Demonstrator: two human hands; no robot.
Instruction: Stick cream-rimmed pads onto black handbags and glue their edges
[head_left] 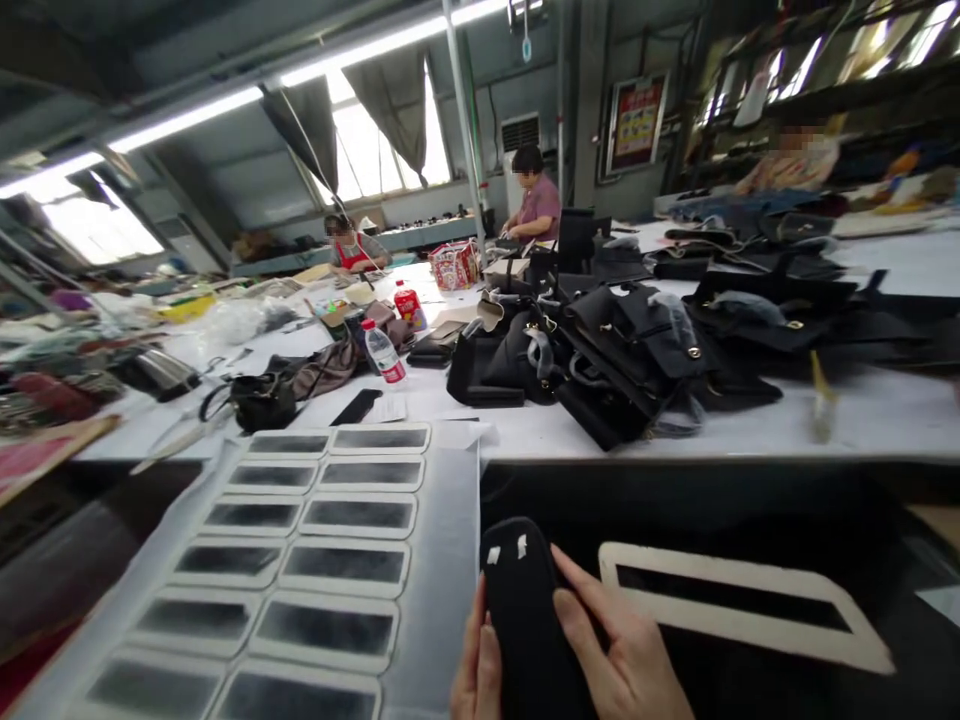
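Note:
Between my two hands is a long black panel (529, 620) with rounded corners and two small white tabs near its far end. My left hand (480, 655) grips its left edge, thumb on top. Along the right edge, my right hand (619, 640) presses with thumb and fingers. Just right of it lies a cream frame-shaped piece (750, 600) with a black strip in its opening. To the left, a pale sheet (442, 560) carries two columns of similar cream-edged pieces (326, 627) with dark centres.
Many black handbags (622, 350) are piled on the white table (525, 430) ahead. A water bottle (384, 352), a red bottle (409, 305), a dark phone-like slab (356, 407) and a metal kettle (154, 372) stand or lie there. Other people work farther back.

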